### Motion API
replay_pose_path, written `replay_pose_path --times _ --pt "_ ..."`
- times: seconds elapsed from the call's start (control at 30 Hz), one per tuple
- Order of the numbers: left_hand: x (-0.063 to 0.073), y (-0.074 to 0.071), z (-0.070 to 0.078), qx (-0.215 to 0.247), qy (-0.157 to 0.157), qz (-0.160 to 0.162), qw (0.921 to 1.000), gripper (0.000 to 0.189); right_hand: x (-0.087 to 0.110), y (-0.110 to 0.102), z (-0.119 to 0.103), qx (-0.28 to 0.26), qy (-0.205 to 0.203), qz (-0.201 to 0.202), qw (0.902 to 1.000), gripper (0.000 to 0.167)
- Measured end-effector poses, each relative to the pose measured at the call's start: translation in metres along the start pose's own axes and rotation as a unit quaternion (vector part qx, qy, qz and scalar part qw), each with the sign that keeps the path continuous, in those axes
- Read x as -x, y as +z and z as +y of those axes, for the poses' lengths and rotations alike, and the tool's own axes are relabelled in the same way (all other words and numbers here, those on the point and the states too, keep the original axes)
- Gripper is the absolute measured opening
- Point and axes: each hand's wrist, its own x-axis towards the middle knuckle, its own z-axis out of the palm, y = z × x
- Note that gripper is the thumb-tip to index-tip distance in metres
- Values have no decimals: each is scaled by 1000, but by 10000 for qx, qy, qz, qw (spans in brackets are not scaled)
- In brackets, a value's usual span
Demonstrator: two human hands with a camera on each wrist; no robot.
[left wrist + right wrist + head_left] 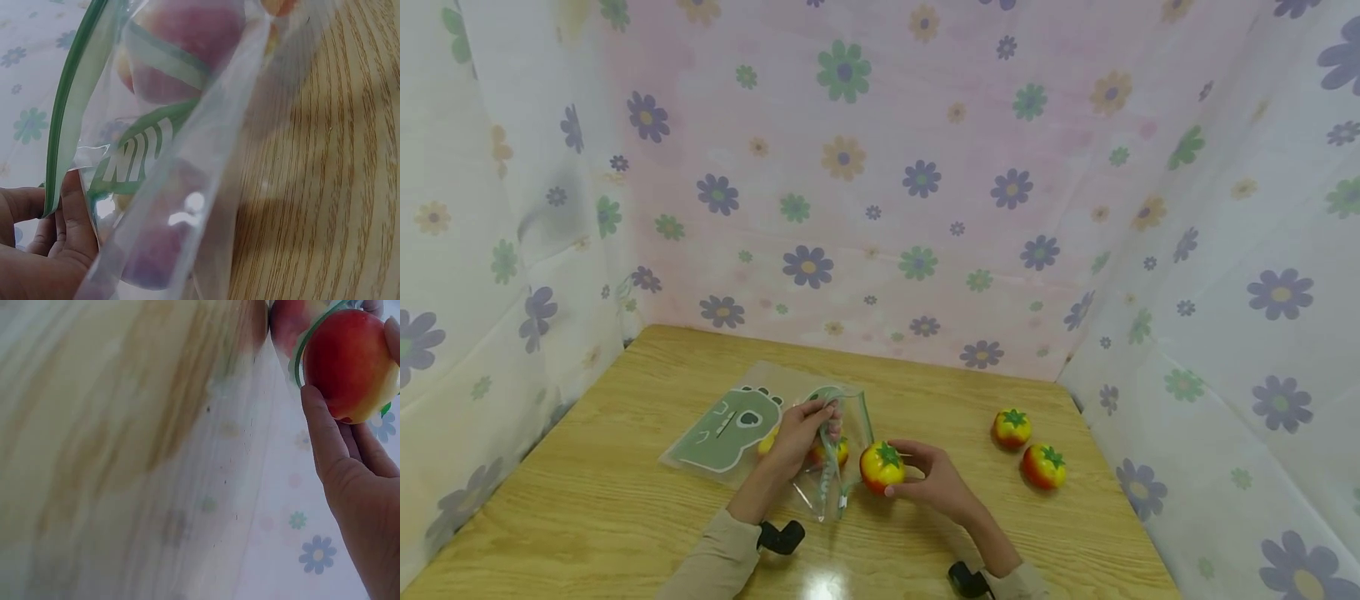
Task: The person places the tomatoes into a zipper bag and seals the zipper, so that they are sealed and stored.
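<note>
My left hand (802, 433) pinches the green zip edge of a clear zip bag (715, 442) printed with a green cartoon creature. Through the plastic a red-and-yellow toy tomato (842, 452) shows inside; the left wrist view has two round reddish shapes behind the film. In my right hand (938, 482), thumb and fingers grip another toy tomato (882, 468) with a green star-shaped top. It is at the bag's open mouth, and in the right wrist view the green rim (299, 359) runs right along its side.
Two more toy tomatoes (1012, 428) (1043, 466) lie on the wood-grain table (925, 392) to the right. Flower-print cloth (880, 208) hangs behind the table and on both sides. A black wrist device (781, 538) is strapped at my left cuff.
</note>
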Motion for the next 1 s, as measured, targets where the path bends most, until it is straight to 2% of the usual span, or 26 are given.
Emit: replay_pose_path --times 0.23,0.6,0.83,1.0 --pt "0 0 1 3 42 -18 10000 28 -8 7 -2 180 -197 33 9996 61" --pt "0 0 1 62 -20 29 10000 28 -16 16 -6 177 -133 33 9997 63" --pt "-1 -1 0 85 -16 72 9999 27 -20 20 -7 -146 -98 -8 9998 66" --pt "-1 -1 1 140 -59 110 9998 25 -22 23 -7 -129 -306 86 9994 65"
